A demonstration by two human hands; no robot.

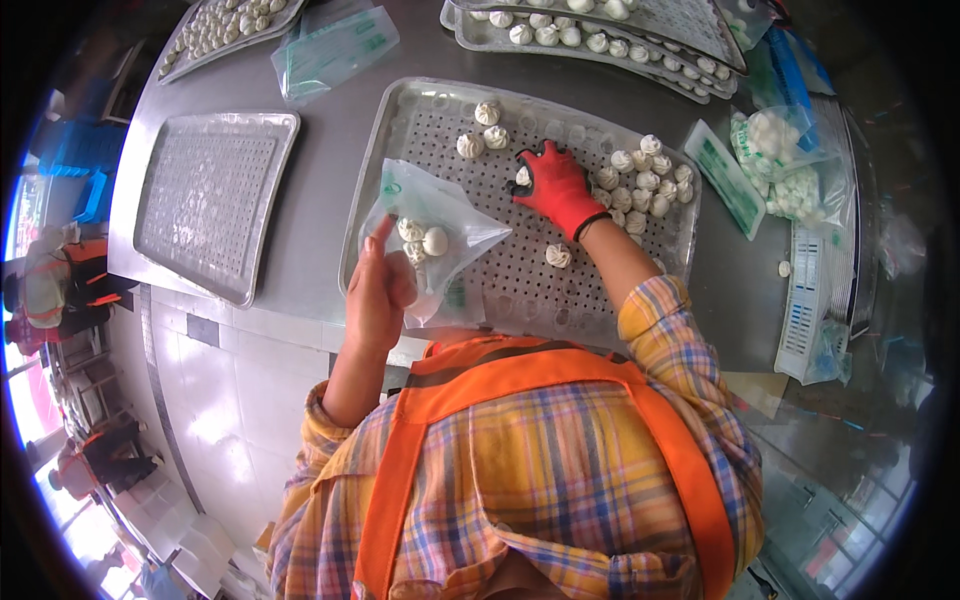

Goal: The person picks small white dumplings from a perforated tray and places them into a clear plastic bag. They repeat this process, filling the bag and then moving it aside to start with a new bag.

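My left hand (379, 292) grips the edge of a clear plastic bag (450, 214) with green print, and several small white pleated buns (435, 241) lie inside it. The bag rests over the left part of a perforated metal tray (510, 289). On that tray my right hand (553, 184), in a red glove with bare wrist, has its thumb and fingers around one bun (523, 176). A cluster of buns (641, 199) sits right of the glove. Three more buns (487, 114) stand near the far rim, and a single bun (558, 256) lies below my right wrist.
Another perforated tray (206, 202) lies to the left on the metal table (319, 172). Stacked trays of buns (570, 37) stand at the back. Flat printed bags (337, 49) lie behind. Filled bags (780, 161) and a white basket (801, 300) are at right. People (56, 281) appear far left.
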